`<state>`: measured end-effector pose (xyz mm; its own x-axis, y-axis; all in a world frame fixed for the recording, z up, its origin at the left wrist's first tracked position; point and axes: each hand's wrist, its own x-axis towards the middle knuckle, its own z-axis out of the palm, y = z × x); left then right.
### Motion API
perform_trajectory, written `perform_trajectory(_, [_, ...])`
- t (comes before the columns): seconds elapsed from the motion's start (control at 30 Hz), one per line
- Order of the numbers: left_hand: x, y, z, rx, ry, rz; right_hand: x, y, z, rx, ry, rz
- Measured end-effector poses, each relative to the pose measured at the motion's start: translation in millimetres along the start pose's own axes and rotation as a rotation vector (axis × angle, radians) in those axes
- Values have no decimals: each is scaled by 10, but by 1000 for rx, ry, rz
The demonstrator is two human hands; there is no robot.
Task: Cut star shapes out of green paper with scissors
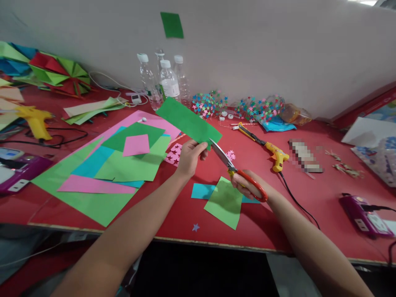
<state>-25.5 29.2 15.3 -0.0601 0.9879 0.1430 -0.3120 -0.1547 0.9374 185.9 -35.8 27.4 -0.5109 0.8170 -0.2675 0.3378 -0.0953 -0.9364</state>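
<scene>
My left hand (pixel 191 156) pinches the near edge of a dark green felt strip (pixel 187 120), raised above the red table (pixel 173 220) and tilted down to the right. In my right hand (pixel 244 185) is a pair of scissors (pixel 252 184) with red handles, its blades pointing up and left. The blade tips meet the strip's lower edge just right of my left thumb. Whether the blades are parted is hard to see. Below my right hand, a light green piece (pixel 225 204) lies across a blue strip (pixel 202 191).
Layered coloured sheets (pixel 93 206) spread over the left side. Clear bottles (pixel 169 84) and bags of coloured stars (pixel 208 103) stand along the wall. Yellow glue guns lie left (pixel 36 121) and right (pixel 276 156), with cords trailing. A purple power strip (pixel 363 216) sits at right.
</scene>
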Motion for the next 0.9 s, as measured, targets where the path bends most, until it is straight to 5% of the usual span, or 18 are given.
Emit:
perform_trajectory(0.37, [63, 66, -86, 107, -51, 38, 11, -44, -6, -187, 97, 55])
perform_trajectory(0.9, [45, 54, -58, 59, -29, 54, -15, -128, 85, -157, 142, 110])
